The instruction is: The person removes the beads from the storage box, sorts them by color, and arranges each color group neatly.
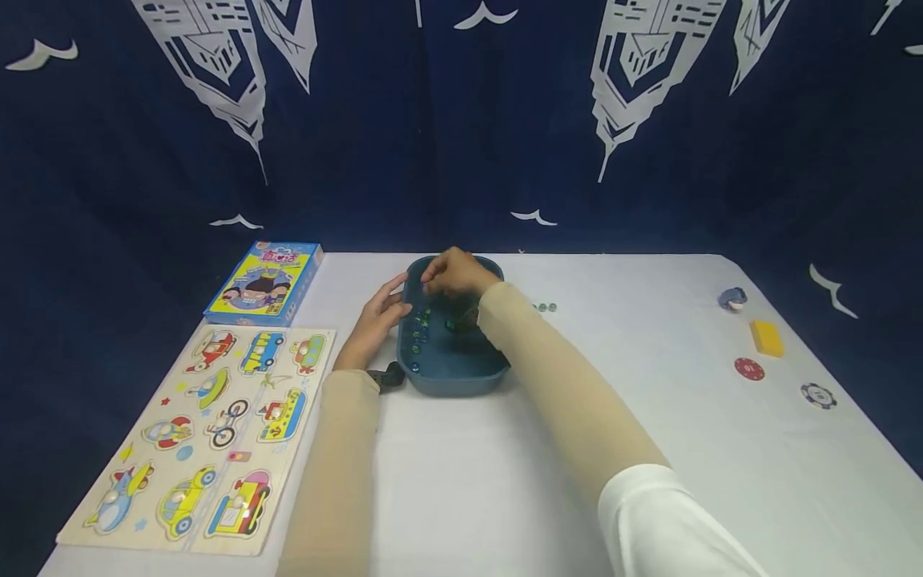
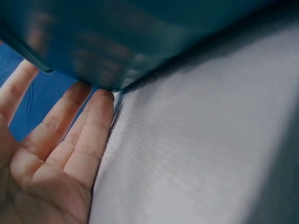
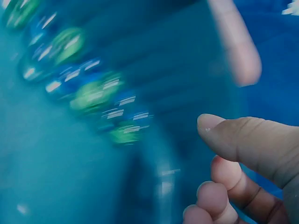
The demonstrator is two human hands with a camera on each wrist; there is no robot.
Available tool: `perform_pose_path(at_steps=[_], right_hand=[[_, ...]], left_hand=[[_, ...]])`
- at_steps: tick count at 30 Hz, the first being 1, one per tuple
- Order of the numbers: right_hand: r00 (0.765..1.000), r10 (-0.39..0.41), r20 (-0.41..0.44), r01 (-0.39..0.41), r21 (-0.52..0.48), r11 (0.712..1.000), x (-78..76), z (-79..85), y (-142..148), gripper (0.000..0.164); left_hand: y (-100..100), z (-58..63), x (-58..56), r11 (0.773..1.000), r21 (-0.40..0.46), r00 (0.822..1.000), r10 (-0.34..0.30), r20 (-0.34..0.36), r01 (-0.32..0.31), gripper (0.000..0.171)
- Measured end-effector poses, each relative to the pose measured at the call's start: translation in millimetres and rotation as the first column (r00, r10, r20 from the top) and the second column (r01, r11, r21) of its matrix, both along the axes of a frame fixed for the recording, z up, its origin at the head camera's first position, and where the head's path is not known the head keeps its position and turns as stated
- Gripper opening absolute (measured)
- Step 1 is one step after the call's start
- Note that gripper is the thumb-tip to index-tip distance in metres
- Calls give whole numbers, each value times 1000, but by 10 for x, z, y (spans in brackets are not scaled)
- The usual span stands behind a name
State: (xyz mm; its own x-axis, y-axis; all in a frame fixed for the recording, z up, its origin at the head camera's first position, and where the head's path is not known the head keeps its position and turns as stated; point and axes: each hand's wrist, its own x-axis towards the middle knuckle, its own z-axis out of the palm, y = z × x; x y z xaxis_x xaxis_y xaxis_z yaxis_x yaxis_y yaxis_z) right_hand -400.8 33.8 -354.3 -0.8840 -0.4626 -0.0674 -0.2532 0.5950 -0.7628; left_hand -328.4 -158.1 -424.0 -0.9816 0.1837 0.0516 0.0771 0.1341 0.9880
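Note:
A blue plastic bin (image 1: pixel 453 386) stands at the back middle of the table. Along its left side inside lie several glass marbles (image 1: pixel 421 324), which show blurred and green and blue in the right wrist view. My left hand (image 1: pixel 375 322) rests its straightened fingertips against the bin's left outer wall; the left wrist view shows these fingers (image 2: pixel 88 140) at the wall's lower part. Over the bin's far half hovers my right hand (image 1: pixel 458 274). In the right wrist view its thumb (image 3: pixel 233 137) and index finger stand apart with nothing visible between them, the other fingers bent.
Several more marbles (image 1: pixel 548 307) lie on the table right of the bin. A wooden picture puzzle (image 1: pixel 202 433) and a blue-yellow box (image 1: pixel 263 284) occupy the left. Far right are a small blue-white object (image 1: pixel 732 299), a yellow block (image 1: pixel 767 338), a red chip (image 1: pixel 749 369) and a black-white chip (image 1: pixel 818 395).

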Motion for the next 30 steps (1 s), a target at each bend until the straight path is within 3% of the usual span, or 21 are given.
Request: perform_pose_path(at_steps=[7, 12, 16, 22, 30], right_hand=[[996, 90, 14, -85, -227, 970, 177, 342, 446, 27], [998, 69, 7, -63, -327, 943, 404, 371, 880, 28], [1000, 17, -13, -20, -347, 938, 535, 222, 1231, 27], [991, -133, -11, 123, -304, 945, 593, -193, 1651, 26], [967, -255, 2, 246, -264, 933, 601, -555, 1900, 24]], left_hand=[[22, -3, 6, 1000, -19, 1000, 13, -23, -14, 61], [12, 4, 19, 999, -26, 999, 20, -26, -21, 62], [-3, 3, 30, 1000, -19, 1000, 21, -21, -22, 62], [-26, -8, 23, 1000, -3, 1000, 15, -19, -15, 62], [-1, 5, 19, 1000, -16, 1000, 22, -19, -22, 63]])
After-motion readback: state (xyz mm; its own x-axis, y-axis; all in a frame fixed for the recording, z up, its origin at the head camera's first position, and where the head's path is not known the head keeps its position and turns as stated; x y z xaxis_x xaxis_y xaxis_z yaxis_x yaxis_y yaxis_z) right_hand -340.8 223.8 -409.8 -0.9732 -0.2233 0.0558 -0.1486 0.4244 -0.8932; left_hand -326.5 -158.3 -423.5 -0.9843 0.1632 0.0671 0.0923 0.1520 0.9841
